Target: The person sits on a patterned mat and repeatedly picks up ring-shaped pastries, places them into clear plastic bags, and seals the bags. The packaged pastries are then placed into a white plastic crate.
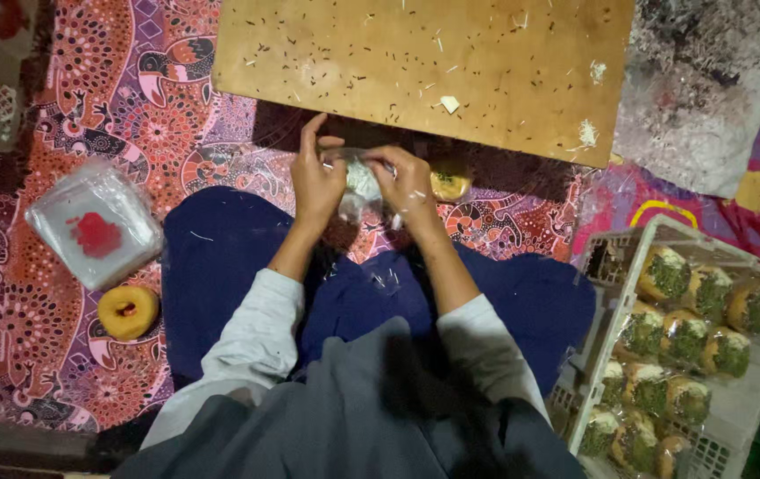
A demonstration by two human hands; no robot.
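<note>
My left hand [316, 177] and my right hand [408, 183] meet in front of me, both gripping a small clear plastic bag with a green-topped bun [361, 180] inside. The bag is held just below the near edge of a low wooden board [415, 62]. A loose yellow bun [449, 184] lies right beside my right hand, partly under the board's edge. I sit cross-legged in dark blue trousers and grey sleeves.
A stack of clear plastic bags [94, 223] lies to the left on the patterned red cloth [158, 115], with a yellow tape roll [128, 311] below it. At right a white crate [757, 390] holds several bagged green-topped buns [684, 340]. Crumbs dot the board.
</note>
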